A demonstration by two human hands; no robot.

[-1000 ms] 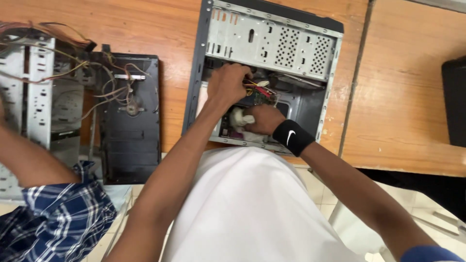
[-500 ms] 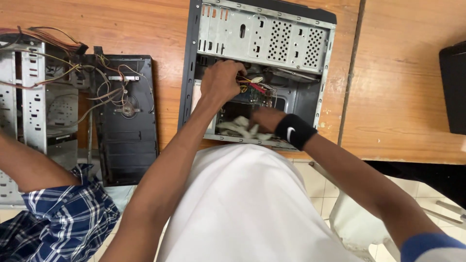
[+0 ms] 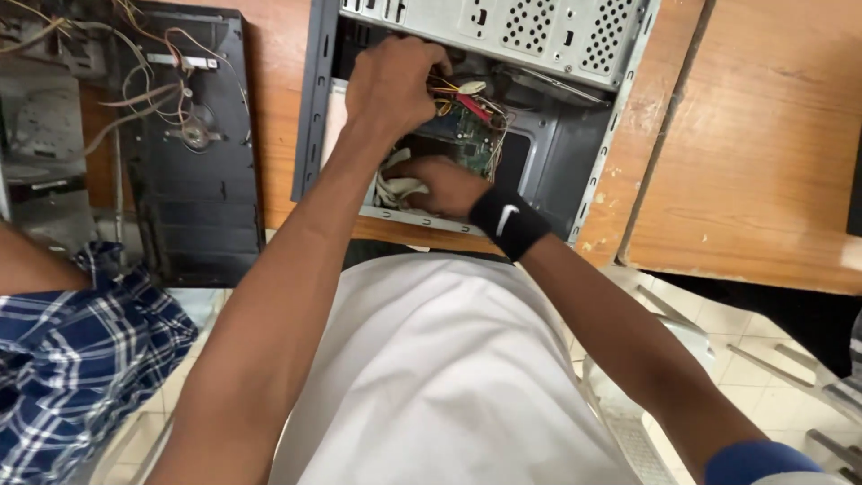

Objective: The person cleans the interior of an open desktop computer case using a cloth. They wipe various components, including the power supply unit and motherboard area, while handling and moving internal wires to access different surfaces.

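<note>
The fingers of the left hand [image 3: 393,83] curl inward at the upper opening of the computer case [image 3: 575,135], pressed together around the bundle of coloured wires [image 3: 467,97] that runs out from under them; the tips themselves are hidden behind the knuckles, so exactly what they pinch cannot be told. The right hand [image 3: 442,184] lies lower inside the same case, its fingers closed down over pale flat ribbon cable [image 3: 392,184] near the bottom edge; whether they grip it or only press on it cannot be told. A black wristband [image 3: 507,220] sits on that wrist, just outside the case's rim. Between the two hands a green circuit board [image 3: 471,148] shows, with the red and yellow wires crossing above it.

The case lies open on its side on a wooden surface [image 3: 763,162], its grey perforated metal panel [image 3: 530,27] at the top of the view. Both forearms reach over a white shirt [image 3: 449,377]. To the left, on the same surface, lies a black case panel [image 3: 193,162] with loose wires, and a second opened metal chassis [image 3: 36,117] beyond it. At the lower left another person's blue checked sleeve [image 3: 81,359] comes into view.
</note>
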